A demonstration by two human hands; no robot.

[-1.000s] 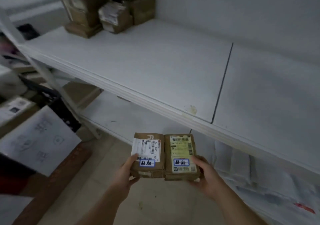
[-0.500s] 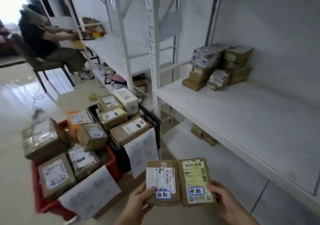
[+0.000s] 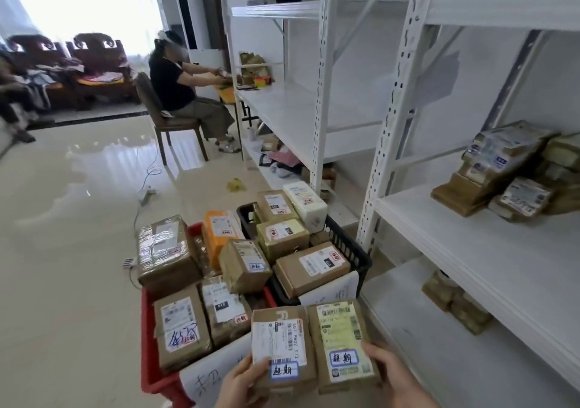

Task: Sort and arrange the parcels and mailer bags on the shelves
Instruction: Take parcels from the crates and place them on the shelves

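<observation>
2 parcels (image 3: pixel 310 348); left label (image 3: pixel 278 341) apparently reads "507 P802 T72".

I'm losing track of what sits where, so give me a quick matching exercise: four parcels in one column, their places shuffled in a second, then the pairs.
Parcels:
1. orange parcel
2. white parcel
3. yellow-label parcel
4. parcel stack

Places:
A. on the shelf
B. in the black crate
C. in the red crate
D. in the right hand

Pairs: 1-C, 2-B, 3-D, 4-A
</observation>
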